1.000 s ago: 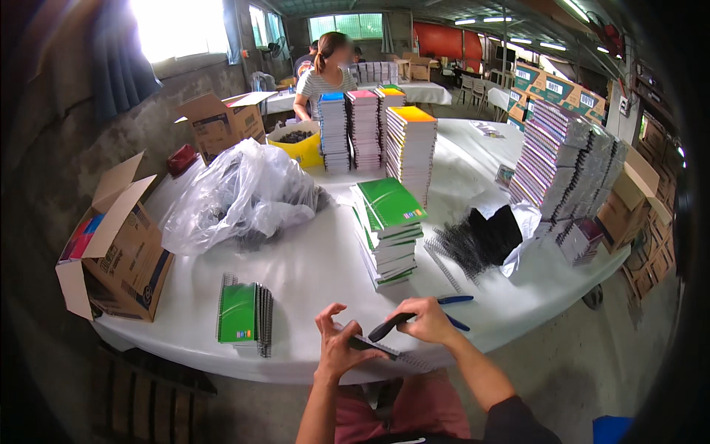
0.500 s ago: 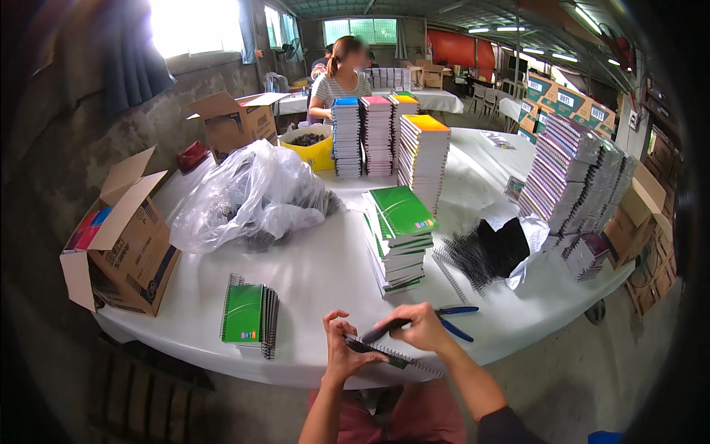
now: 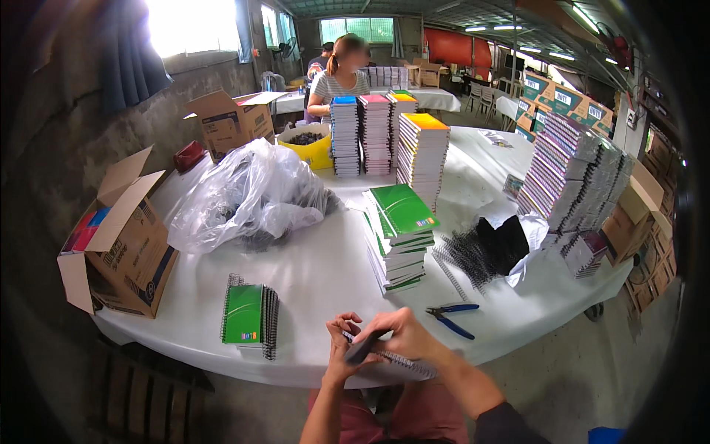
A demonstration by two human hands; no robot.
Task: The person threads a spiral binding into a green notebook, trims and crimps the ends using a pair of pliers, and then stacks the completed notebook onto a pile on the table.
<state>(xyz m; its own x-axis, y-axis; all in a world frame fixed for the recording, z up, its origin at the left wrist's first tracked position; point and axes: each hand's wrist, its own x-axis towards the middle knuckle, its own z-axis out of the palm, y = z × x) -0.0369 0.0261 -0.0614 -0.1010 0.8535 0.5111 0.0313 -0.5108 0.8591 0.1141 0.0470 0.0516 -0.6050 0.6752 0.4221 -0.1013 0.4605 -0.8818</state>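
Head view: you are working at a wire coil [image 3: 405, 362] on the edge of a held notebook, which is sitting at the near rim of the white table [image 3: 310, 296], just in front of your lap. Its cover and pages are mostly hiding behind your hands. The step in hand seems to be seating the coil along that edge, so the next move is probably calling for a steady edge and light, even pressure, with the loops staying in line; a hard push could be bending one.

Your left hand [image 3: 342, 346] is grasping the notebook's far end, its forearm rising nearly straight from the lower edge and its fingers curling over the top. Your right hand [image 3: 405, 333] is clasping a dark, oblong tool [image 3: 362, 351], the forearm slanting in from the lower right, the knuckles up and the tool pointing down toward your left palm. Whether its tip is touching the coil, you cannot tell.

Blue-handled pliers [image 3: 447, 320] are lying just beyond your right hand, handles spread, and a stack of green notebooks [image 3: 399, 248] is standing farther back.
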